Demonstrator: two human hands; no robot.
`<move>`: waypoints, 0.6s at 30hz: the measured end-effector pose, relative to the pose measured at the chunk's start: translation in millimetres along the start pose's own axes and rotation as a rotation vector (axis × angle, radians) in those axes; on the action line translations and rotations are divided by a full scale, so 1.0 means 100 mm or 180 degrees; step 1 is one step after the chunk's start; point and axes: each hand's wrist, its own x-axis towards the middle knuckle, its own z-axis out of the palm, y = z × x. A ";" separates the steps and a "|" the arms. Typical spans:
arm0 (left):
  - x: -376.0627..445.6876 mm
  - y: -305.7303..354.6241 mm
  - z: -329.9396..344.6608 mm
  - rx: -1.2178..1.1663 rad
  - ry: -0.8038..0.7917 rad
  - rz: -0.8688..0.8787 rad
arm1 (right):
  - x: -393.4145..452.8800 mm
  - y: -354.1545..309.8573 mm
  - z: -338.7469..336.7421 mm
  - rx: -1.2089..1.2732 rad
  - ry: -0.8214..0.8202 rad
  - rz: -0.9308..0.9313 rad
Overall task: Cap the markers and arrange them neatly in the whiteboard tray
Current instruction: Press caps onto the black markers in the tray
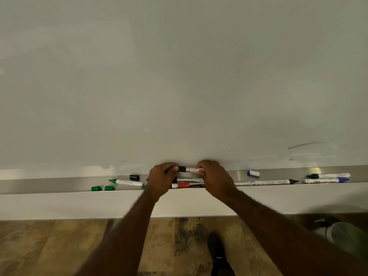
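2 hands meet over the tray (59,185): the left hand (162,181) pinches a black cap (181,169), the right hand (216,177) grips the marker (192,170), whose long axis runs left-right along the tray, so capping likely needs an inward push.

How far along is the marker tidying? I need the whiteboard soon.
Early stage. In hand: the left hand and right hand hold a black marker, its cap at the left fingers. Left to do: a green marker lies uncapped, two green caps and a black cap lie loose, and other markers lie scattered along the tray. Nothing looks neatly arranged yet.
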 end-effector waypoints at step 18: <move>-0.04 -0.39 -0.11 0.1252 0.0457 0.0262 | -0.06 -0.08 0.32 -0.1146 0.0062 0.0255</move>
